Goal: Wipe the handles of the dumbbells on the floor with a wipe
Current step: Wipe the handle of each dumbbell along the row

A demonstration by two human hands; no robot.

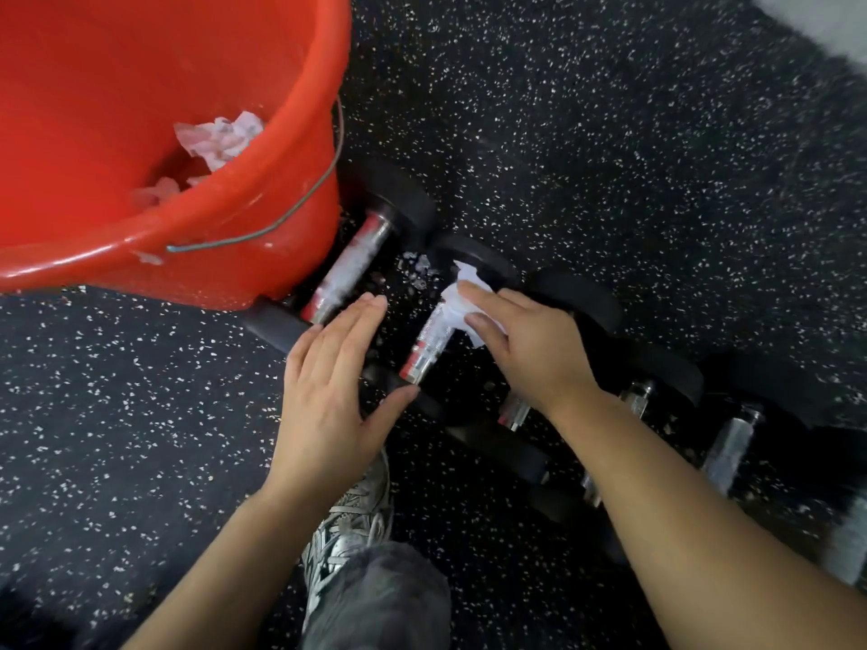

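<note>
Several black dumbbells with chrome handles lie in a row on the speckled floor. My right hand (pixel 525 349) presses a white wipe (pixel 457 300) around the upper part of the second dumbbell's handle (pixel 429 349). My left hand (pixel 333 382) is flat and open, fingers together, hovering between the first dumbbell's handle (pixel 349 267) and the second, its thumb near the second handle's lower end. It holds nothing. More dumbbells (pixel 729 450) lie to the right, partly hidden by my right forearm.
A big red bucket (pixel 225 218) with a wire bail stands at upper left against the first dumbbell, with crumpled used wipes (pixel 220 138) inside. My grey sneaker (pixel 349 523) and trouser knee sit below the hands. Black speckled rubber floor (pixel 610 133) all round.
</note>
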